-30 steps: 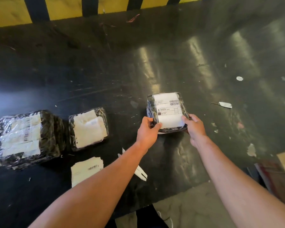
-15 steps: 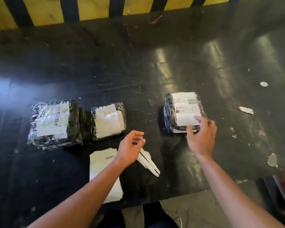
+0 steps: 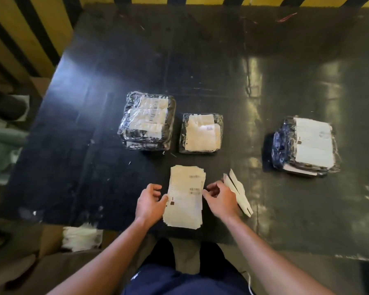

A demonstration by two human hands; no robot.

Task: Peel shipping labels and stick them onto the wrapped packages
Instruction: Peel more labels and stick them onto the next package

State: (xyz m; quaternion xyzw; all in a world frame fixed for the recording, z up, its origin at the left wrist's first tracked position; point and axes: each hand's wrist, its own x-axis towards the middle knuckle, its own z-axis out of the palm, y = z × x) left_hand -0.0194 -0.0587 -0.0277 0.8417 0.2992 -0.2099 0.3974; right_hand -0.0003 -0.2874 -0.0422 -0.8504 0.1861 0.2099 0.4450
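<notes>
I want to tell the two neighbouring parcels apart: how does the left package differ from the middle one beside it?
The left package looks larger and thicker than the middle package. Barcode strips show through the left package's wrap; the middle package shows plainer pale sheets with only a small print mark. The left package sits slightly farther from the person than the middle package. Both are dark bundles in shiny clear wrap, lying flat on the black table.

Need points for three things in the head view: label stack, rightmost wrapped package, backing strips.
label stack (image 3: 185, 199): head view, middle of the top sheet.
rightmost wrapped package (image 3: 313, 141): head view, on its white label.
backing strips (image 3: 242, 195): head view, on the white strip right of the right hand.
</notes>
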